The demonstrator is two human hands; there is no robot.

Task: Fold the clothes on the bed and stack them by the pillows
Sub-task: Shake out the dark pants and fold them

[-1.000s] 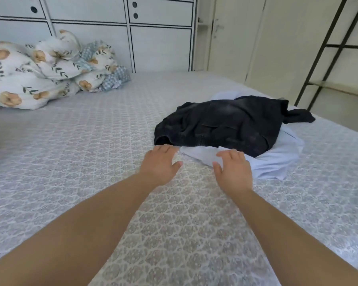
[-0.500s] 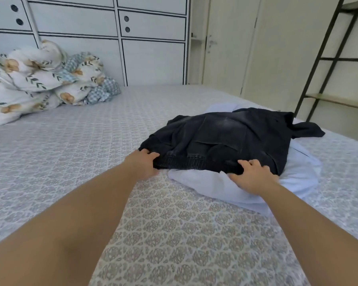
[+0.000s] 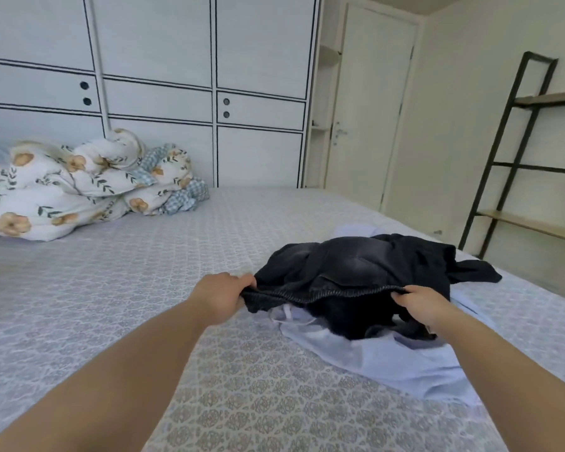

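This is a bedroom in a home. A wide bed with a grey patterned cover fills the view, with a bunched floral duvet at its head and loose clothes lying on it. Behind it stand white built-in wardrobe doors, a cream room door and a dark-framed ladder shelf by the wall.

No readable txt, labels, brands or nos. anywhere in view.
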